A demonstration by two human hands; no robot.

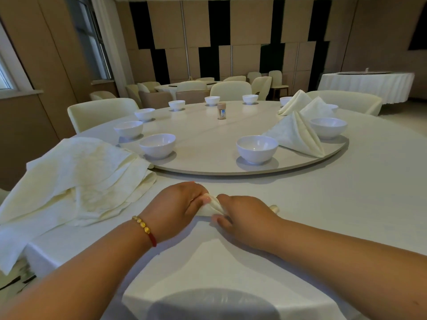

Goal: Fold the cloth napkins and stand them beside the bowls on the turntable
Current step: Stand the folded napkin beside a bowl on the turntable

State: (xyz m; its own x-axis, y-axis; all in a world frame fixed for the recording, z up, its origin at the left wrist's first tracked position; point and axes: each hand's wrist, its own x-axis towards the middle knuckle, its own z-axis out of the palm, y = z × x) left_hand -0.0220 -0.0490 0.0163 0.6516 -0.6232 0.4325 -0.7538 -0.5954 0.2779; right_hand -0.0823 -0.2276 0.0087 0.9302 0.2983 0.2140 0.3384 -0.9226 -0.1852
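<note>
Three folded napkins (298,135) standing beside far-right bowls (328,127) on turntable (231,168); left hand (178,202) and right hand (242,215) pinching fourth napkin (213,205) near table edge (mid-fold); unfolded stack (80,176) left, most bowls unserved.

Mostly hidden under the left hand (179,202) and right hand (245,217): the napkin (213,205), only a fold showing between them. Too small to read, the label on the jar (221,111) toward twelve o'clock, perhaps toothpicks.

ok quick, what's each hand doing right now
Left hand: gripping the rolled cloth napkin.
Right hand: gripping the same napkin's other side.
</note>
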